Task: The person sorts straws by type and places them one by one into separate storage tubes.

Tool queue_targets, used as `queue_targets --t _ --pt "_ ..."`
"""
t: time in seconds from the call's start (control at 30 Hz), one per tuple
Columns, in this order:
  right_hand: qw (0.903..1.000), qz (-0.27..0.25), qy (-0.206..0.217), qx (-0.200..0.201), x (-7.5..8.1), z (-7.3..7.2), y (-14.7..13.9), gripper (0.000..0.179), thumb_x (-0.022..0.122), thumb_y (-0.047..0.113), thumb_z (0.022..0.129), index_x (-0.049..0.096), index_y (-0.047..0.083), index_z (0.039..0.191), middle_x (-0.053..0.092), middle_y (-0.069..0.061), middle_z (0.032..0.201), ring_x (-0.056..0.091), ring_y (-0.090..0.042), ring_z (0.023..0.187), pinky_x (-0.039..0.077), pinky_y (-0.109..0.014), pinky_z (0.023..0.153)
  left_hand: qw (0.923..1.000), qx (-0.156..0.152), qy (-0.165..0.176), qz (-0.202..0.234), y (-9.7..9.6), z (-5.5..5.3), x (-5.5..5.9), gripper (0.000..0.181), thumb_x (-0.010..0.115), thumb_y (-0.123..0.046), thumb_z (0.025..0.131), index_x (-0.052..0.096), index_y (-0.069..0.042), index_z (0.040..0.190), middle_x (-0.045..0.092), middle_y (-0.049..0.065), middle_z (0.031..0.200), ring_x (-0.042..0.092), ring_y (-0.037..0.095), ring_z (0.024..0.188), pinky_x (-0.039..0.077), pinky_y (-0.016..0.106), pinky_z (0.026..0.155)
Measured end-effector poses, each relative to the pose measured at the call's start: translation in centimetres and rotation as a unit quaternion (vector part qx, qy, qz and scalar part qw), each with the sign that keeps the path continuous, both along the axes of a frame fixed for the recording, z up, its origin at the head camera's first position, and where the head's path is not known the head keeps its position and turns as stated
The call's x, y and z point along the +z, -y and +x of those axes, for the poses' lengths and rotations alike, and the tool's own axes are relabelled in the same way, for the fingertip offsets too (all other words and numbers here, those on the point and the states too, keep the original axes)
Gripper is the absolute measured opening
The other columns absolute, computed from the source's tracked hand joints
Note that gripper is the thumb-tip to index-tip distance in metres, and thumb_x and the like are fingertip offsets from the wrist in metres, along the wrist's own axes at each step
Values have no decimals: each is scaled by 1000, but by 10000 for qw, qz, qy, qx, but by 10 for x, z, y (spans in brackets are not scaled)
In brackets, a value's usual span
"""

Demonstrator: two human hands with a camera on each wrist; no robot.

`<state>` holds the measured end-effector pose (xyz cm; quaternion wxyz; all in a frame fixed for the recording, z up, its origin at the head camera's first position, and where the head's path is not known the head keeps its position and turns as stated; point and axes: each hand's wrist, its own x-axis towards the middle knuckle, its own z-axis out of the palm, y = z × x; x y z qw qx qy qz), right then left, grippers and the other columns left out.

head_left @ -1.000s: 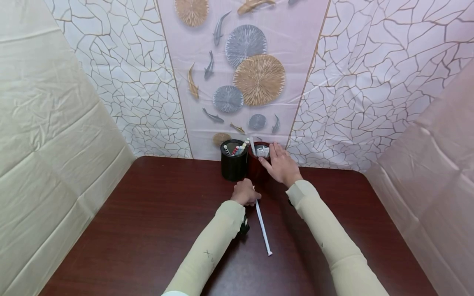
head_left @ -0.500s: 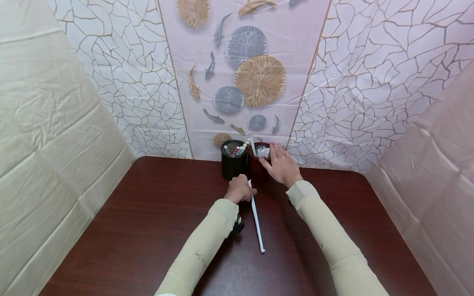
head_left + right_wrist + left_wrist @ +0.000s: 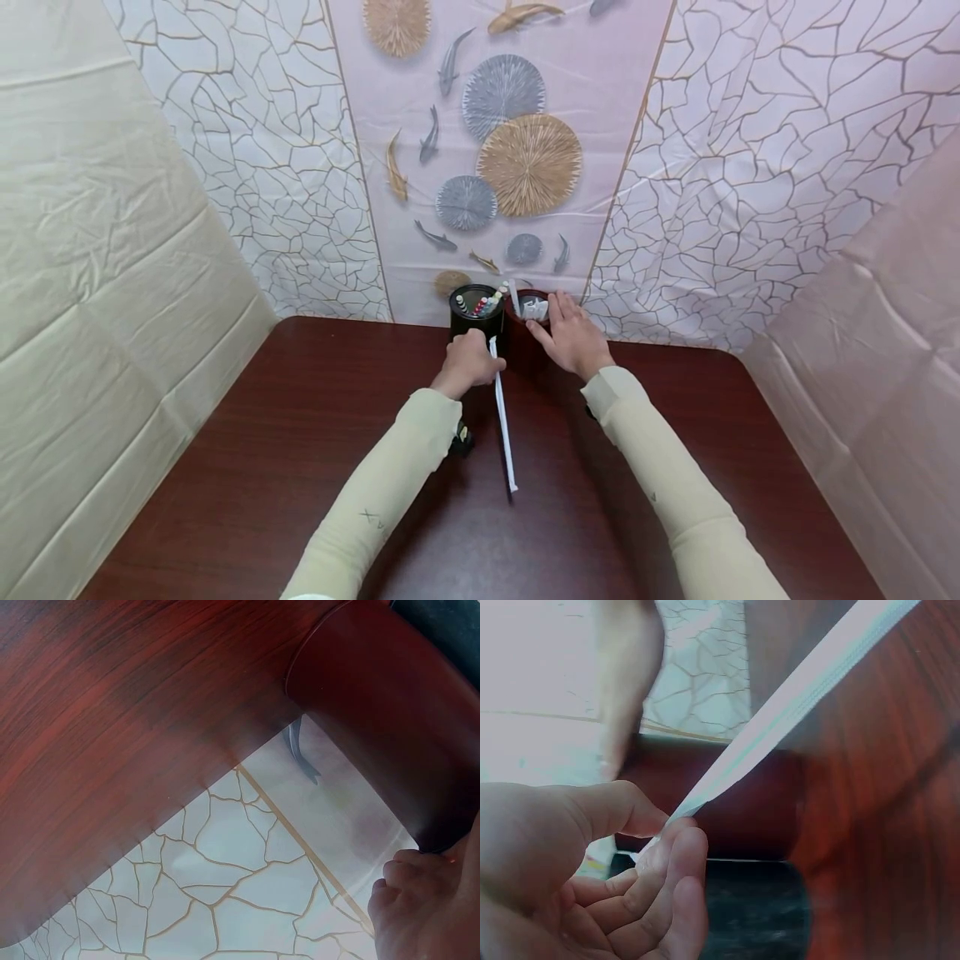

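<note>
In the head view my left hand (image 3: 468, 364) pinches a long white paper-wrapped straw (image 3: 505, 429) near its far end, in front of the black cup (image 3: 483, 325). The straw slants toward me, its lower end just over the table. The left wrist view shows thumb and fingertips on the wrapped straw (image 3: 780, 712). Several patterned straws stand in the black cup. My right hand (image 3: 576, 340) rests on the right side of the dark red cup (image 3: 525, 346), fingers extended at its rim. Inside that cup are white wrapped pieces, one standing tall.
Both cups stand side by side at the back edge of the dark wooden table (image 3: 315, 433). A patterned cloth backdrop (image 3: 262, 167) hangs right behind them. Pale cloth walls (image 3: 97, 333) flank the table on both sides.
My left hand has moved forward and to the left with the wrapped straw, from in front of the cups to the black cup. My right hand has stayed at the red cup.
</note>
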<state>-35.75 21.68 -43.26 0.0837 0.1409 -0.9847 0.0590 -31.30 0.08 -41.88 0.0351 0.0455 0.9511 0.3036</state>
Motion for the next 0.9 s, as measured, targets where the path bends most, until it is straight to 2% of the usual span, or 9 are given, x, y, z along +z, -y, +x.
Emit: queue_targets --t 0.13,0.23,0.3,0.37,0.47,0.67,0.77,0.9 --pt "10000 -18 -2 3 1 1 0 87 30 59 112 21 -10 164 22 -30 172 23 -43 162 26 -55 132 9992 -93 -338 -164 2 1 17 28 78 -30 92 68 -7 82 70 8 76 69 31 85 59 43 82" --pt "10000 -15 -20 15 1 1 0 87 30 58 112 21 -11 164 22 -30 172 23 -44 162 26 -55 131 9983 -182 -483 -283 2 1 30 28 77 -30 93 67 -7 80 66 7 74 66 29 78 57 40 72" --pt "10000 -8 -7 17 0 1 0 87 30 59 112 20 -10 164 22 -31 172 23 -44 162 26 -55 131 9977 -281 -523 -330 2 2 40 30 76 -28 94 62 -9 75 59 4 67 61 25 67 52 36 62" --pt "10000 3 40 14 0 1 0 88 29 59 112 19 -10 164 20 -30 173 22 -44 162 25 -55 132 9963 -416 -654 -384 3 2 50 35 75 -26 94 57 -12 68 53 1 59 55 21 61 47 34 59" --pt "10000 -11 62 28 0 1 0 88 29 59 112 19 -10 164 20 -30 173 22 -44 162 25 -55 132 9932 -594 -919 -407 4 2 65 43 72 -23 95 48 -15 60 43 -2 52 49 20 57 45 34 62" --pt "10000 -25 -15 39 2 1 0 85 31 57 113 20 -11 164 22 -31 172 23 -45 162 26 -56 131 9820 -724 -1656 -558 5 0 91 53 71 -19 92 42 -20 48 38 -7 47 49 21 64 56 43 79" --pt "10000 2 -61 59 2 1 0 85 31 56 113 21 -12 163 24 -32 171 24 -45 161 26 -56 131 9764 -741 -1962 -507 6 -1 101 55 72 -19 90 41 -21 46 36 -8 46 47 20 63 54 40 73" --pt "9999 20 -87 80 1 0 0 86 31 57 112 22 -12 163 24 -33 170 25 -46 161 27 -55 131 9702 -706 -2291 -357 6 -2 114 53 72 -18 90 39 -21 48 34 -8 50 41 17 61 39 32 57"
